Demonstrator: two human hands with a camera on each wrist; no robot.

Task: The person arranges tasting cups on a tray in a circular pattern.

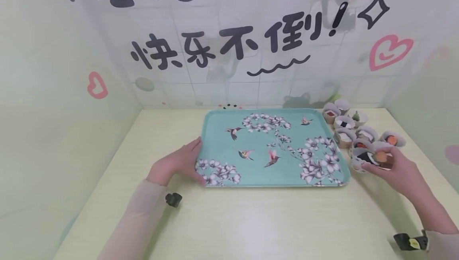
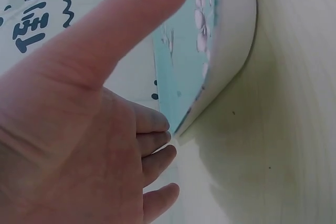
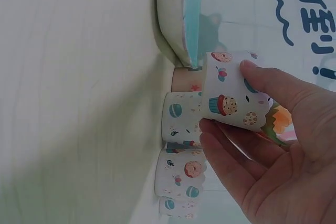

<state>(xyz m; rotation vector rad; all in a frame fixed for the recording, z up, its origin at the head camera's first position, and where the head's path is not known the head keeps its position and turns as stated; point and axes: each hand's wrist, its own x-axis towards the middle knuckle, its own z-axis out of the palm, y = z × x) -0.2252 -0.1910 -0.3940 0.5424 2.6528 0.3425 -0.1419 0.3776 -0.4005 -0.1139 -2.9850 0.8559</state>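
My left hand (image 1: 180, 163) touches the left edge of a light-blue tray (image 1: 215, 136) printed with flowers and birds. In the left wrist view its fingers reach along the tray's rim, fairly straight, with the thumb above. To the tray's right, my right hand (image 1: 404, 172) pinches a white paper baking cup (image 3: 231, 90) patterned with cupcakes and cookies. The right wrist view shows the thumb on one side and fingers on the other. Something orange and green (image 3: 281, 121) shows past the cup's scalloped rim; whether it lies inside is unclear. Other patterned cups (image 3: 181, 174) stand beside it.
Several more paper cups (image 1: 345, 138) with small colourful pieces in them cluster along the tray's right side. Behind the pale wooden table (image 1: 244, 220) stands a white tiled wall with dark lettering (image 1: 236, 42). Pale panels (image 1: 437, 104) border the table left and right.
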